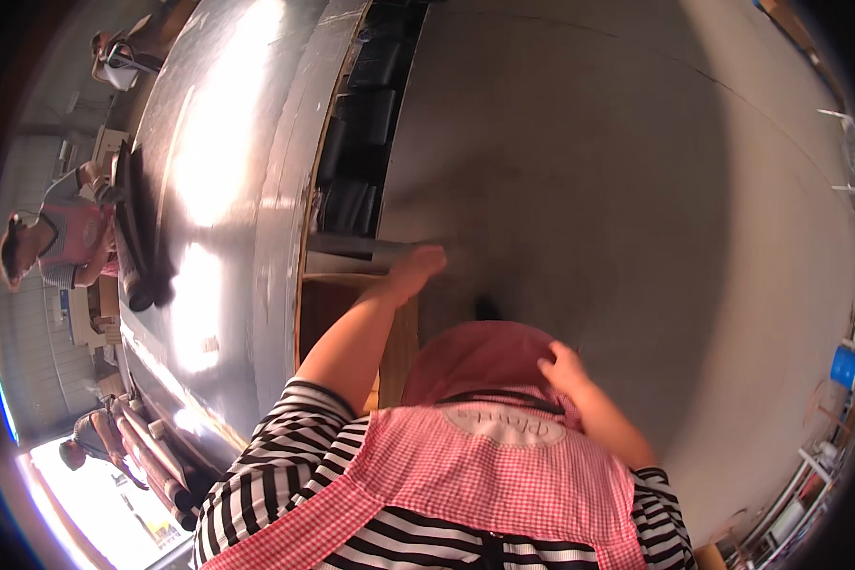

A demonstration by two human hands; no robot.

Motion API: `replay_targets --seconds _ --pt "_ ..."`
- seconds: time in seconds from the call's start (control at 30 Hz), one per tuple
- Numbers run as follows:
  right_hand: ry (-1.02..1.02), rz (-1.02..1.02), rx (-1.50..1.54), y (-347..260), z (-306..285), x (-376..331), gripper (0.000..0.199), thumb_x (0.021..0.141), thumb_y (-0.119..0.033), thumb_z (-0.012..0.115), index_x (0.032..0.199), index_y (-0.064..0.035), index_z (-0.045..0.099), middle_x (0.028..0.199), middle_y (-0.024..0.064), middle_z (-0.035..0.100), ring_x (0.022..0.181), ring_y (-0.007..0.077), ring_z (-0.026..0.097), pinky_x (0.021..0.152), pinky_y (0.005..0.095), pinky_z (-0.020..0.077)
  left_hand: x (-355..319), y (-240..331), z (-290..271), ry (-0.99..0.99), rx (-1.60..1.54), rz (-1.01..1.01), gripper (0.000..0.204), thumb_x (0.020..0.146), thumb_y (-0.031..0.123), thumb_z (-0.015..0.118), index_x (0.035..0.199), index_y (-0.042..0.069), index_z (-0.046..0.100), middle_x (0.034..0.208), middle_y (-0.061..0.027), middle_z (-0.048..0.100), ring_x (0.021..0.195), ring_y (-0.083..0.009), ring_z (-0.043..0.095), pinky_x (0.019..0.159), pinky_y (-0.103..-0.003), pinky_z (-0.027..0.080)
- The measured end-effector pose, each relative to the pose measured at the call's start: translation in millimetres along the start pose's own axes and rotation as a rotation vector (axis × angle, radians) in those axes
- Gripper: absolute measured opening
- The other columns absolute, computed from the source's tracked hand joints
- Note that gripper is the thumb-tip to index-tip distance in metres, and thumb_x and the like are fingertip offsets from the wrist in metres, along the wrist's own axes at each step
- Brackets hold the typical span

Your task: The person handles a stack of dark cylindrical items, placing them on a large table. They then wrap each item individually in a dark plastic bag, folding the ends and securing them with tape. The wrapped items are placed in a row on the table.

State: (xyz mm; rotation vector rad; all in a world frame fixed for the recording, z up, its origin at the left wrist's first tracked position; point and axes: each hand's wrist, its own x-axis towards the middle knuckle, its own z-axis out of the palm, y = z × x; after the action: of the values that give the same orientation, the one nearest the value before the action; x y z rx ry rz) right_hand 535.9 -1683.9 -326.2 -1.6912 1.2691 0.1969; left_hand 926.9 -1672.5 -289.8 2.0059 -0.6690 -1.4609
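My left hand [416,272] is stretched out beside the table, at the end of a grey bar-like piece [347,245] that sticks out from under the tabletop. Its fingers look curled over that end, though they are somewhat blurred. In front of my waist, my right hand [566,370] rests at the edge of my pink checked apron [503,456], thumb and fingers apart and nothing in them. The lower, darker red part of the apron [480,356] bulges out between my arms.
A long shiny metal-topped table [280,180] runs along my left. Black box-like items [366,116] fill a shelf under its edge. Across it, a person [66,228] stands by dark tubes [131,228]; another is near more tubes [147,446]. Grey floor [570,171] lies ahead.
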Motion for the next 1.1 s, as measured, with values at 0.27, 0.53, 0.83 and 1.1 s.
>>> replay_targets --seconds 0.27,0.53,0.83,1.1 --pt "-0.360 -0.293 -0.347 -49.6 23.6 181.2 0.039 0.089 -0.040 0.060 0.111 -0.0085 0.069 0.113 0.0181 0.068 0.106 0.0385 0.063 0.096 0.0496 0.0465 288.3 -0.4 -143.0 0.701 -0.806 -0.074 0.040 0.093 0.044 0.066 0.119 0.014 0.062 0.091 0.0008 0.054 0.078 -0.0155 0.049 0.066 -0.036 0.042" --pt "-0.652 -0.213 -0.069 -102.8 -15.9 291.9 0.037 0.088 -0.038 0.062 0.107 -0.0073 0.071 0.105 0.0177 0.070 0.100 0.0379 0.065 0.092 0.0477 0.0480 362.8 -160.5 -338.6 1.225 -1.072 -0.107 0.049 0.091 0.046 0.068 0.126 0.012 0.061 0.121 -0.0046 0.063 0.103 -0.0193 0.058 0.085 -0.040 0.043" --pt "-0.795 -0.066 0.037 -129.9 -53.2 347.1 0.036 0.087 -0.037 0.064 0.105 -0.0063 0.072 0.101 0.0179 0.071 0.097 0.0375 0.067 0.088 0.0461 0.0498 401.1 -173.4 -363.9 1.105 -1.183 -0.443 0.065 0.078 0.068 0.073 0.121 0.022 0.060 0.120 -0.0020 0.059 0.107 -0.0226 0.051 0.090 -0.041 0.042" --pt "-0.832 -0.007 0.054 -140.2 -59.6 356.7 0.036 0.085 -0.036 0.065 0.103 -0.0054 0.073 0.097 0.0181 0.072 0.094 0.0373 0.068 0.085 0.0447 0.0514 450.6 -146.2 -354.8 0.923 -1.366 -0.247 0.072 0.078 0.075 0.066 0.131 0.027 0.053 0.133 -0.0031 0.056 0.126 -0.0283 0.042 0.098 -0.053 0.039"
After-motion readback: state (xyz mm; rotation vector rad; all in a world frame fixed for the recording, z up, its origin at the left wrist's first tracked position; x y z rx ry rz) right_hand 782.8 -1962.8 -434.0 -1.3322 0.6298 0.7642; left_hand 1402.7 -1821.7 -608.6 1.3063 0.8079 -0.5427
